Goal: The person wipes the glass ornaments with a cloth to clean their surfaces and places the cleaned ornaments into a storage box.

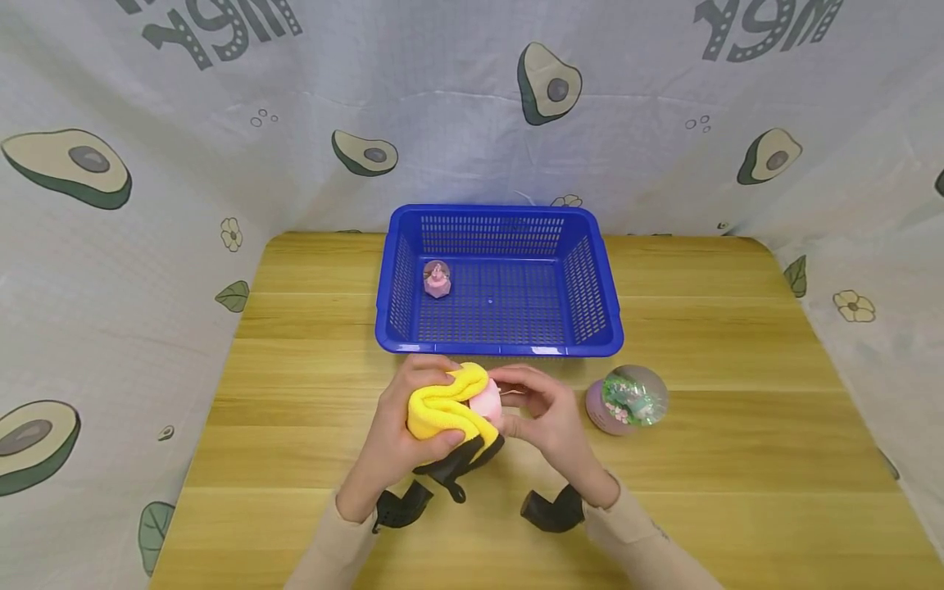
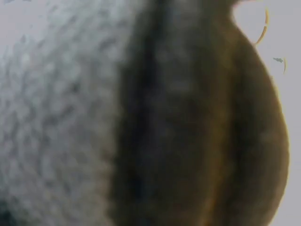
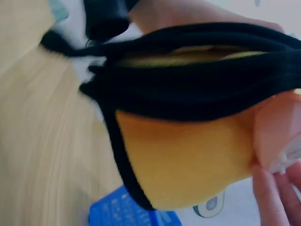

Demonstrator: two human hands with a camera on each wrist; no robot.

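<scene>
Rightward pokes pink object (image 1: 484,401), long axis hidden, left grip (image 1: 395,422) clasping yellow cloth (image 1: 433,414), right grip (image 1: 549,415) pinching it

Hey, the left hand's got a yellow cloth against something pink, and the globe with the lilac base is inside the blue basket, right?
Not quite. The head view shows the globe with the lilac base on the wooden table, outside the blue basket. The left hand does hold the yellow cloth against a pink object.
</scene>
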